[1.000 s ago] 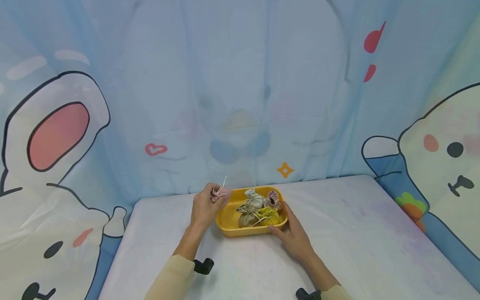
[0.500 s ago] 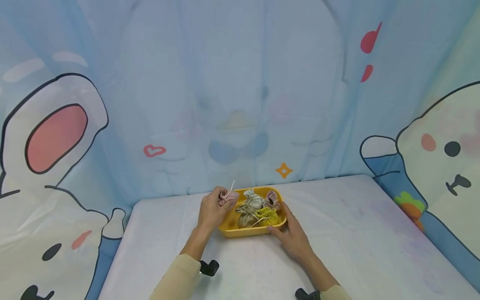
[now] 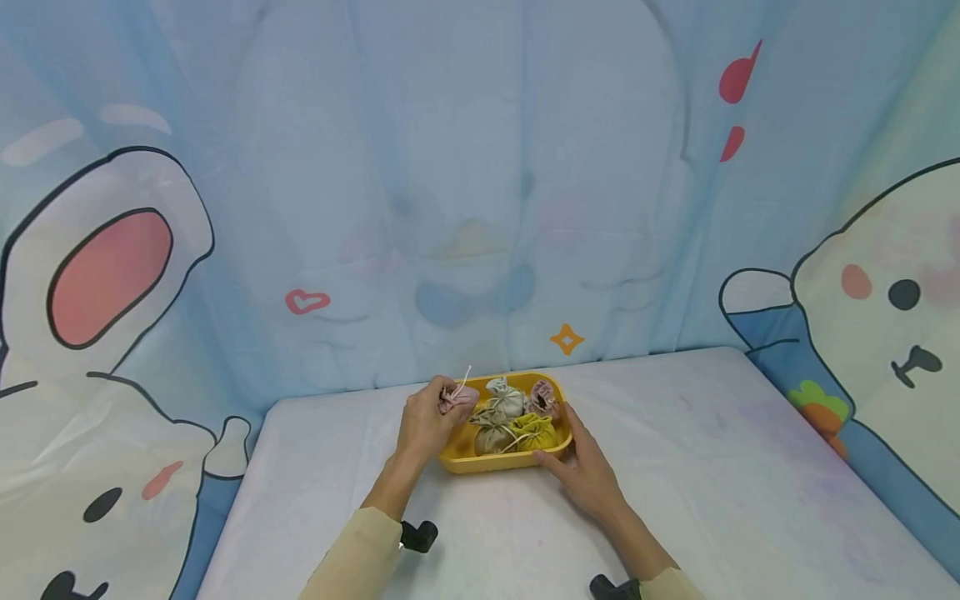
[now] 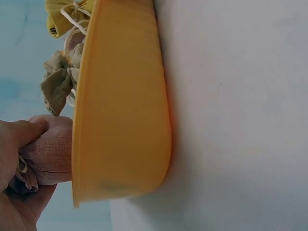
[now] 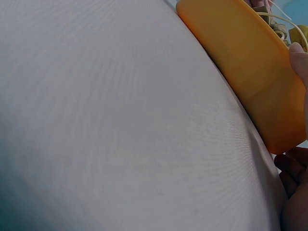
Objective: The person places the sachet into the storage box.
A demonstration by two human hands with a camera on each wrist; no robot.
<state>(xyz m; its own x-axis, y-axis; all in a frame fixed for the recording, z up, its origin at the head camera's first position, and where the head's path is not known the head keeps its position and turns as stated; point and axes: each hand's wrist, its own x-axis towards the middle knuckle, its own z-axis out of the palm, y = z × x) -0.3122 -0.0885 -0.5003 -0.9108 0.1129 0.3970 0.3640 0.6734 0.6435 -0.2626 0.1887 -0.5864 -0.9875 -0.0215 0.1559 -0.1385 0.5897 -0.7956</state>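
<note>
My left hand pinches a pink drawstring pouch by its gathered neck, over the left end of a yellow plastic tray. In the left wrist view the pouch hangs partly behind the tray's rim, so I cannot tell whether it touches the bottom. Grasping the tray's right end, my right hand has its thumb at the front rim and fingers round the side. Inside the tray lie an olive pouch, a bright yellow pouch, a pale grey pouch and a mauve pouch.
The tray stands near the back of a table covered with a white cloth. Behind it hangs a light blue curtain printed with cartoon animals. A black wrist camera sits at my left cuff.
My left hand has moved right with the pink pouch, from the tray's left edge to above its left end. It has barely moved in the last half second. My right hand keeps its place.
</note>
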